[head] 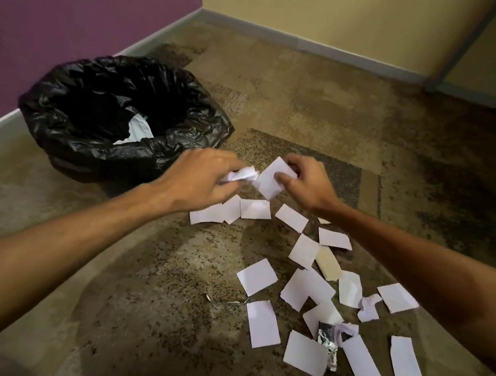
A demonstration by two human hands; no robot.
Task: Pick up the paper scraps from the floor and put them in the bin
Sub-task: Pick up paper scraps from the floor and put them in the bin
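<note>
Two scraps already off the floor (166,271), many more left on it. Gripped a crumpled scrap (243,176) in the curled fingers of the left hand (207,179). Pinched a flat scrap (268,179) between thumb and fingers of the right hand (301,182), just beside the left hand, the two papers almost touching. Kept both hands raised, with the bin (60,119) close beyond the left hand and to its outer side, lined with a black bag. Noticed something white (139,129) low inside it, probably paper.

Left the loose scraps (263,276) spread under the right hand and nearer to the body than both hands, some overlapping. Saw also a small piece of foil (328,345) among those closest to the body.

Judged the step as collecting several pieces into one handful before the drop. Seemed best to push the flat scrap into the left hand and squeeze all together, since flat paper could float away from the opening. Needed then to carry the left hand right above the bin mouth, low, and only there to relax the fingers. Seemed wise to take next the scraps directly below the hands, and to slide a finger under an edge of the pieces lying flat on the floor.
</note>
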